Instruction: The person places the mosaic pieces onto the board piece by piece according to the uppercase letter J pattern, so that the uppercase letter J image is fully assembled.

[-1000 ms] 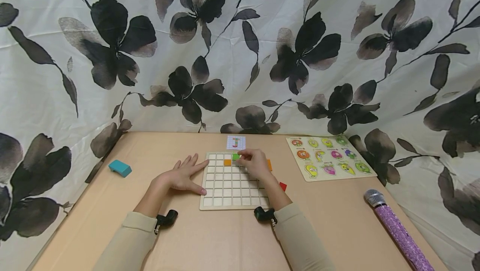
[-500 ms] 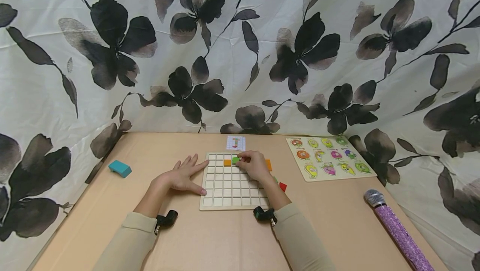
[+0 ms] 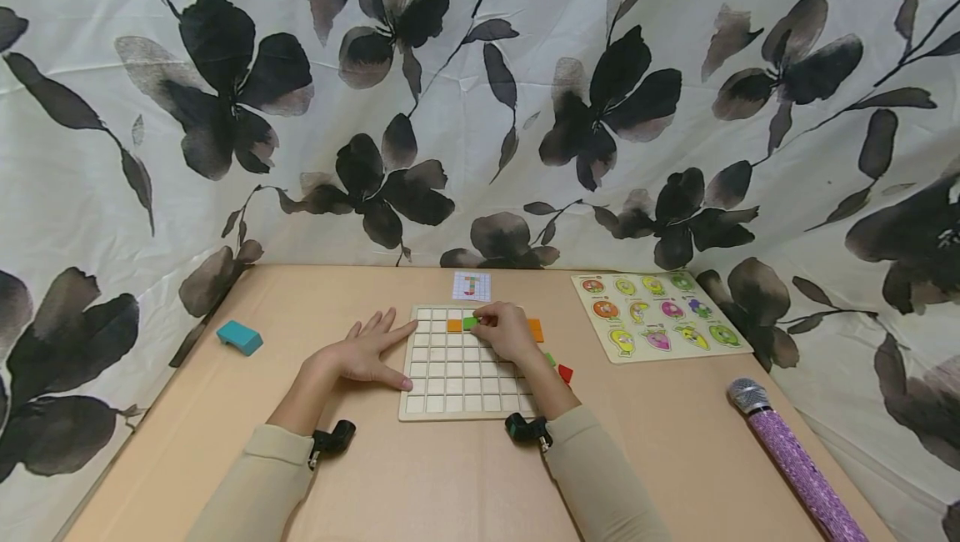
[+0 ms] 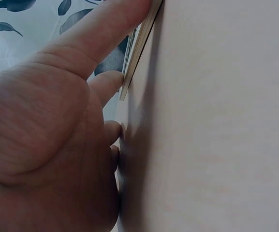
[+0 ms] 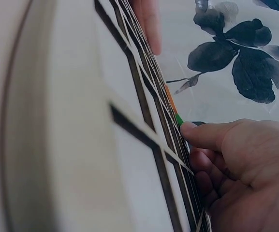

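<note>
A wooden grid board (image 3: 465, 383) with white cells lies in front of the person. The left hand (image 3: 367, 352) is spread at its left side, fingers straight, with thumb and index finger at the edge. In the left wrist view, the thumb (image 4: 100, 36) overlaps the board's edge. The right hand (image 3: 510, 332) pinches a small green square tile (image 3: 470, 323) in the board's upper part. An orange tile (image 3: 454, 326) sits directly left of it. In the right wrist view, the thumb tip meets the green tile (image 5: 179, 119), with the other fingers curled beneath.
Orange tiles (image 3: 536, 330), a partly hidden green piece (image 3: 551, 358) and a red tile (image 3: 566, 373) lie right of the board. A pattern card (image 3: 472, 286) is behind it. Farther out are a teal block (image 3: 240, 338), a fruit picture board (image 3: 637, 342) and a purple microphone (image 3: 795, 459).
The right hand has shifted slightly toward the person, bringing the green tile down level with the orange tile. The left hand has stayed in place.
</note>
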Motion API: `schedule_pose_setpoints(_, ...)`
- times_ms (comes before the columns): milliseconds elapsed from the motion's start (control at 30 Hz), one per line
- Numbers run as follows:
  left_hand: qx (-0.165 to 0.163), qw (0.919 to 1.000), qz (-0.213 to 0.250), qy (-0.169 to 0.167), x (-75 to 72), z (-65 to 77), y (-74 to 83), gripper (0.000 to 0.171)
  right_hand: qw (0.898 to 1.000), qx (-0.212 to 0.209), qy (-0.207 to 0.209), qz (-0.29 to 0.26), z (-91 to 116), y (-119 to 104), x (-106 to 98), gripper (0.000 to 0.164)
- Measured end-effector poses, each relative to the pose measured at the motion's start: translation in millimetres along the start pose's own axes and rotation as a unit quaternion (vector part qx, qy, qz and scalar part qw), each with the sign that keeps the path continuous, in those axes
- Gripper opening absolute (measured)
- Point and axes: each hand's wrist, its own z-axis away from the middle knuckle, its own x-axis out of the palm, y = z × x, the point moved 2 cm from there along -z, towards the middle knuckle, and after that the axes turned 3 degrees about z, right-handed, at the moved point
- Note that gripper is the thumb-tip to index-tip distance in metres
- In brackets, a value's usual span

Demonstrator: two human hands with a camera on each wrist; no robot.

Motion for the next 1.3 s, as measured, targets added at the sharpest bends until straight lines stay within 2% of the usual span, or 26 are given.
schedule_pose_setpoints(533,0.003,1.0,-0.004,0.001,0.6,0.3,0.3,0.114,1.0,-0.014,-0.015,0.021,0.2,-2.0,-1.1,0.023)
schedule_pose_setpoints(1133,-0.004,1.0,0.001,0.001,2.0,0.3,0.2,0.115,1.0,-0.004,-0.019,0.012,2.1,-2.4,-1.5,0.025)
schedule_pose_setpoints(1300,-0.002,1.0,-0.003,0.003,2.4,0.5,-0.1,0.115,1.0,-0.017,-0.014,0.006,2.1,-3.8,-3.0,0.026)
